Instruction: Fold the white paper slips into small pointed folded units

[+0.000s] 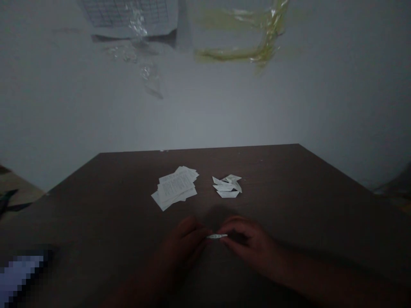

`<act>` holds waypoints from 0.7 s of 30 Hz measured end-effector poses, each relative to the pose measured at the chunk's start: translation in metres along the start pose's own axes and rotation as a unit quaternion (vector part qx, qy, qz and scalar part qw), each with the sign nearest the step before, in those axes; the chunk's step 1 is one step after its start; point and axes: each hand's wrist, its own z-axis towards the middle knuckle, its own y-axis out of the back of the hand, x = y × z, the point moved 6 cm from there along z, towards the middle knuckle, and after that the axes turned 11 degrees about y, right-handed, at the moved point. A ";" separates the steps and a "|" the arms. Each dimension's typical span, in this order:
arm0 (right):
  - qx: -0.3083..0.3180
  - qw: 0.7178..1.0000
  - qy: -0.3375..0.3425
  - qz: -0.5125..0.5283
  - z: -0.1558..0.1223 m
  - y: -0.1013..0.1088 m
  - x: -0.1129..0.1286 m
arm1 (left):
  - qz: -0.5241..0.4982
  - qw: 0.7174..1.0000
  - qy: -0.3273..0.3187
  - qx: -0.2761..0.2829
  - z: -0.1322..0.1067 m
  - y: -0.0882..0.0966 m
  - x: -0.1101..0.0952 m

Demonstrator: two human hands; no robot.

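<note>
Both my hands rest on the dark brown table [305, 192] near its front. My left hand [183, 248] and my right hand [248, 244] pinch the two ends of a small folded piece of white paper [217, 236] between their fingertips. Beyond the hands lies a stack of printed paper slips [175, 188]. To its right sits a small pile of folded paper pieces [227, 186]. The light is dim, so finger detail is faint.
A grey wall [321, 85] rises right behind the table's far edge, with a taped sheet [128, 17] and yellowish tape remains [240, 38] on it. A blurred-out object [19, 273] lies at the table's front left corner.
</note>
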 end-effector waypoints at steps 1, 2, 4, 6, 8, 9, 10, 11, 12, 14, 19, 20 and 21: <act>-0.005 1.000 -0.002 0.008 -0.001 -0.001 0.000 | -0.026 0.999 0.017 0.029 0.000 -0.003 0.003; -0.009 1.000 -0.015 0.011 -0.002 -0.002 -0.002 | -0.047 0.997 0.037 0.040 0.001 -0.005 0.005; -0.018 0.999 -0.023 0.025 -0.003 -0.004 -0.002 | -0.078 0.994 0.057 0.058 0.001 -0.007 0.006; -0.023 0.999 -0.033 0.036 -0.004 -0.004 -0.002 | -0.091 0.990 0.079 0.076 0.000 -0.009 0.007; -0.023 0.998 -0.043 0.038 -0.006 -0.004 -0.002 | -0.095 0.988 0.085 0.081 -0.001 -0.011 0.008; -0.022 0.998 -0.045 0.035 -0.006 -0.004 -0.002 | -0.096 0.989 0.083 0.077 -0.001 -0.012 0.008; -0.021 0.998 -0.045 0.029 -0.006 -0.004 -0.002 | -0.095 0.990 0.080 0.072 -0.002 -0.013 0.007; -0.018 0.999 -0.042 0.023 -0.005 -0.004 -0.001 | -0.096 0.990 0.077 0.065 -0.002 -0.014 0.007; -0.014 0.999 -0.036 0.016 -0.005 -0.004 -0.001 | -0.096 0.991 0.074 0.057 -0.002 -0.015 0.007; -0.007 1.000 -0.010 -0.001 -0.002 -0.005 0.002 | -0.095 0.992 0.061 0.053 -0.002 -0.018 0.004; 0.001 0.998 0.053 -0.040 0.003 -0.006 0.011 | -0.084 0.996 0.012 0.010 -0.001 -0.017 -0.005; 0.003 0.997 0.057 -0.045 0.004 -0.006 0.012 | -0.085 0.996 0.012 0.006 0.000 -0.016 -0.006; 0.006 0.997 0.060 -0.048 0.004 -0.005 0.012 | -0.086 0.996 0.020 0.016 0.001 -0.015 -0.006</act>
